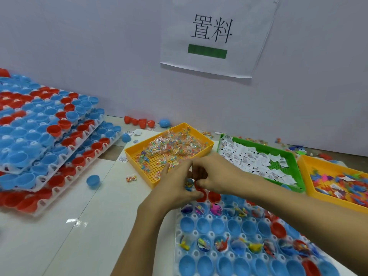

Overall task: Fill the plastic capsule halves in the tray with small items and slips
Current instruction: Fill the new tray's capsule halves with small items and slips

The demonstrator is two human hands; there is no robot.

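head view: both hands meet over the far left corner of the tray (pixel 209 217), just in front of the yellow bin (pixel 137 154) of little bead packets (pixel 175 146). my left hand (pixel 175 186) has its fingers curled down toward a red half (pixel 201 194) at the tray's edge; my right hand (pixel 215 174) is curled in beside it, fingertips close to the left's. i cannot tell whether either grip is pinching a packet or slip; the fingers hide whatever is there, so i won't call it.

the tray lies on the tabletop (pixel 59 226) near me. some of its rows already show coloured bits inside, while others are bare blue halves (pixel 219 226).

to do this step well, i'd drop one piece straight down into the corner half, not flick it, since the neighbours sit touching and a packet could skip across. then one slip from the green bin (pixel 286 154). work along the row so nothing gets missed, and keep wrists lifted off the filled cups.
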